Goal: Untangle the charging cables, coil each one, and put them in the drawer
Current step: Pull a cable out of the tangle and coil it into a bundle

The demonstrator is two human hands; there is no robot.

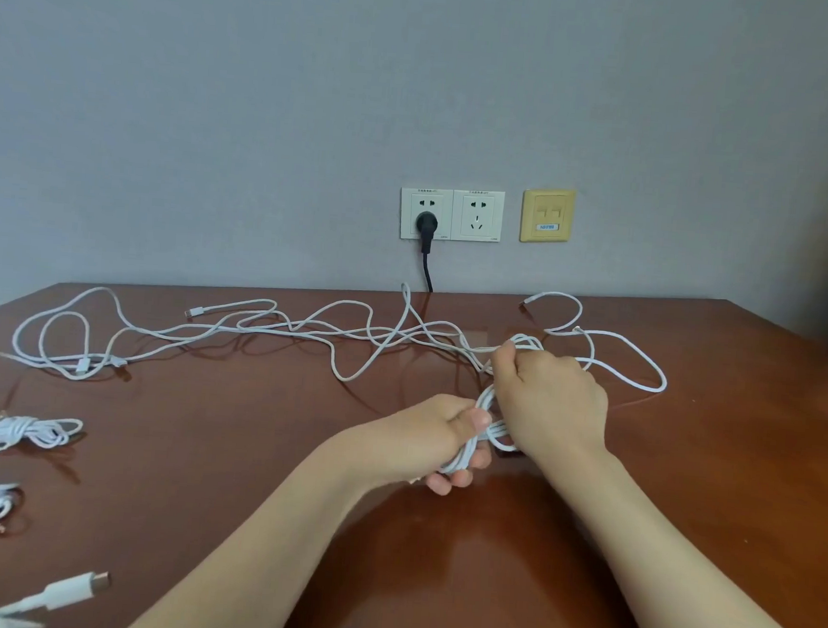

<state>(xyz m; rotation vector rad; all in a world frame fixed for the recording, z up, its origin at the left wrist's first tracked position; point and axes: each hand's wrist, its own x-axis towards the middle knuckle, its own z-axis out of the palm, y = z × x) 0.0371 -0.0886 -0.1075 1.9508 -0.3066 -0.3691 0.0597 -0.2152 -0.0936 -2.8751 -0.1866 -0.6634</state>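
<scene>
Two hands work one white cable over the brown bench (581,550) in the head view — the left hand (434,441) is closed around a bundle of loops (484,431), the right hand (551,399) pinches the strand near the top. Coiling looks under way. The loose tangle (331,329) trails left across the bench; two finished coils (28,432) lie at the left edge. No drawer is in view. Next, I judge, the right hand must draw slack free without snagging the tangle.
</scene>
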